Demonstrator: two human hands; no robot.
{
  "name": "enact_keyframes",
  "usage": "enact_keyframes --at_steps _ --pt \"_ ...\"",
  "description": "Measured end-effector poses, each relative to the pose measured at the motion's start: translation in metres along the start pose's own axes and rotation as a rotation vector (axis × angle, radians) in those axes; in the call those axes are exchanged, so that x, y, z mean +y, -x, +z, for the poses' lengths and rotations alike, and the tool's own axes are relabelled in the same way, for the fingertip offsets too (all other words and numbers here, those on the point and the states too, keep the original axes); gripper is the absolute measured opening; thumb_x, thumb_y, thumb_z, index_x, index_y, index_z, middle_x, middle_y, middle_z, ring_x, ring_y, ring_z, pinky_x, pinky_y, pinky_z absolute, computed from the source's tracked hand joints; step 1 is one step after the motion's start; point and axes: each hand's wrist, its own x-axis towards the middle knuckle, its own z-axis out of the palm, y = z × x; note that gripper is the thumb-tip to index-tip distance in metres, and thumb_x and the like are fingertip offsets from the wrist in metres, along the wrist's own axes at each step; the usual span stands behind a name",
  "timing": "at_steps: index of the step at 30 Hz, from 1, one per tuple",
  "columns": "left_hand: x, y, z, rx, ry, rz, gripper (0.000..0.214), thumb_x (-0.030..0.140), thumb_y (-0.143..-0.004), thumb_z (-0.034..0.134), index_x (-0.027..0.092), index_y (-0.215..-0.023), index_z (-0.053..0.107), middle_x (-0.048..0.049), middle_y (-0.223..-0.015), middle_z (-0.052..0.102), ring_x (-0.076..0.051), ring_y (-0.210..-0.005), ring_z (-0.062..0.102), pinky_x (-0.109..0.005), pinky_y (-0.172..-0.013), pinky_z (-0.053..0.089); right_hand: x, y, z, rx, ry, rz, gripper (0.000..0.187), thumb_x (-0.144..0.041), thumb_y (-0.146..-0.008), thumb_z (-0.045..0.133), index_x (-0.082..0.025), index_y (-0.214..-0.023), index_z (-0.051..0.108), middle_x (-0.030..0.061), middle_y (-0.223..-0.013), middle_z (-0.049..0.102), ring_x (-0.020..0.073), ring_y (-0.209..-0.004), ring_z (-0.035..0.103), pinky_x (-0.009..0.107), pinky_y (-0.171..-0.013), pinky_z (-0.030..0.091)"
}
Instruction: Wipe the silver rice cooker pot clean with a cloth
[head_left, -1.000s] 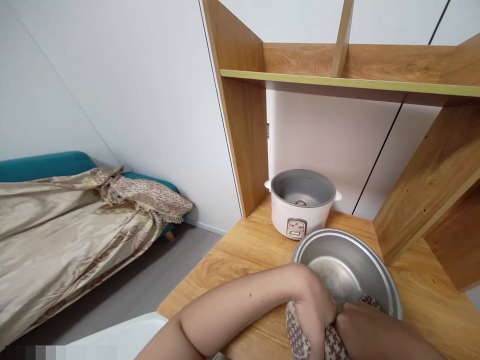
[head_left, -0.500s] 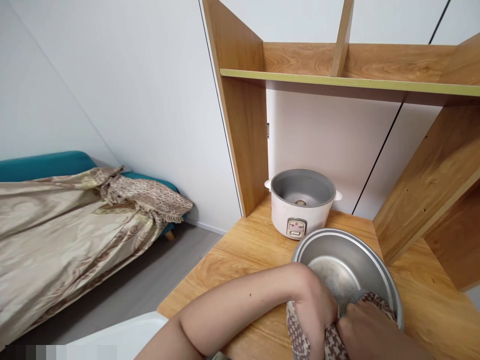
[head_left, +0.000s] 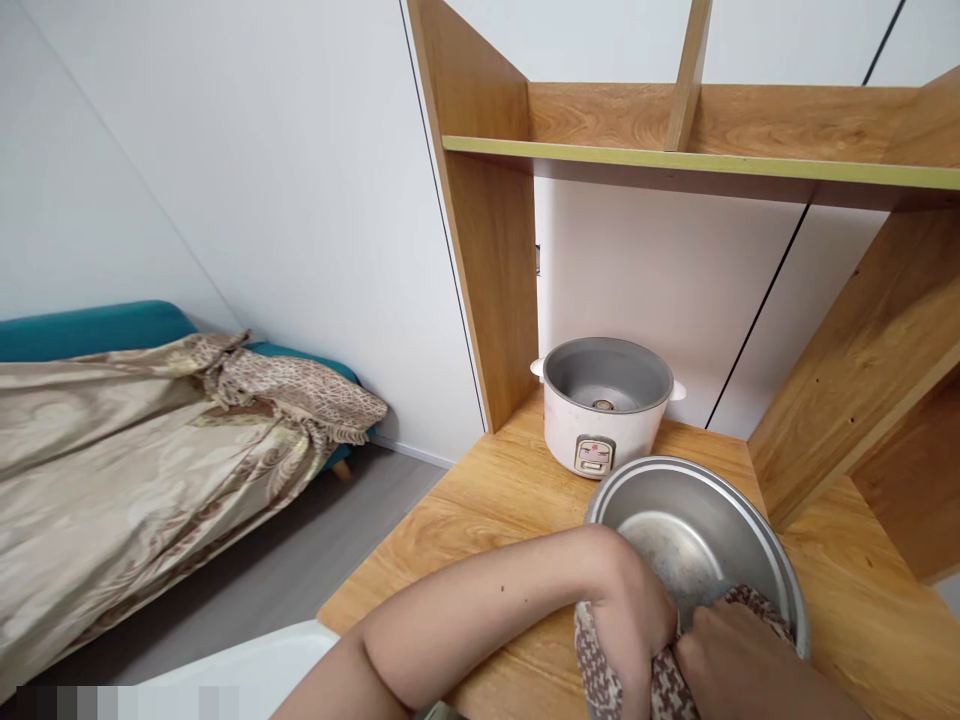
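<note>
A silver inner pot (head_left: 686,530) of a rice cooker is tilted on the wooden desk, its mouth turned up toward me. My left hand (head_left: 634,625) bends down at the pot's near left rim, closed on a brown-and-white patterned cloth (head_left: 596,665); its fingertips are hidden. Beside it, my right hand (head_left: 724,650) is a fist bunching the same cloth over the near inside of the pot. Behind the pot stands the white rice cooker body (head_left: 600,425), lidless, with its grey inside and heating plate showing.
The wooden desk (head_left: 450,520) carries a shelf unit (head_left: 495,290) with upright panels at left and right. A white rounded edge (head_left: 262,655) shows at lower left. Further left, a teal sofa (head_left: 97,325) lies under a patterned cover (head_left: 135,470), beyond a strip of grey floor.
</note>
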Motion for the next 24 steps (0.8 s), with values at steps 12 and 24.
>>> enact_keyframes --at_steps 12,24 --pt "0.001 0.005 -0.002 -0.009 -0.017 -0.003 0.028 0.037 -0.044 0.07 0.024 -0.054 0.047 0.0005 -0.054 0.053 -0.026 -0.077 0.064 -0.033 -0.072 0.05 0.008 -0.003 0.001 0.036 -0.122 -0.13 0.023 -0.024 -0.082 0.051 -0.021 -0.069 0.07 0.0031 -0.071 0.074 0.0218 -0.061 0.068 0.03 -0.05 0.031" --pt "0.002 0.002 -0.001 0.017 -0.007 -0.004 0.024 0.034 -0.043 0.068 0.023 -0.044 0.047 0.0022 -0.042 0.05 -0.023 -0.063 0.063 -0.032 -0.064 0.051 0.005 -0.003 0.001 -0.012 -0.108 -0.049 0.03 -0.03 -0.086 0.047 -0.023 -0.072 0.073 0.0059 -0.074 0.074 0.0268 -0.065 0.07 0.033 -0.056 0.039"
